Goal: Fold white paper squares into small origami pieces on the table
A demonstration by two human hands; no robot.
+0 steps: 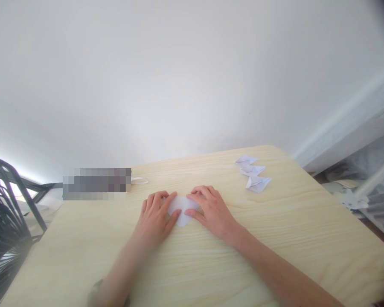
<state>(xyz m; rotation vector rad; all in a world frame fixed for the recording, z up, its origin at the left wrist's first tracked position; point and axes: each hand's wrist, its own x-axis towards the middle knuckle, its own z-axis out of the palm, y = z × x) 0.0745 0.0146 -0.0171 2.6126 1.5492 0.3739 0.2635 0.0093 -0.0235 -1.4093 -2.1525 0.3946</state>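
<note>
A small piece of white folded paper [183, 206] lies on the wooden table between my two hands, a blunt point towards me. My left hand [155, 213] grips its left side, with thumb and index finger on the paper. On the opposite side, my right hand [213, 209] pinches the right edge, thumb below and bent fingers above. My fingers cover both side edges of the paper. Beyond my right hand, three folded white paper pieces [258, 184] stand in a row near the table's far right corner.
The light wooden table [185, 268] meets a white wall [185, 85] at its far side. A blurred-out object [97, 184] with a white loop [140, 181] rests at the back left. A dark chair [6, 230] stands left of the table.
</note>
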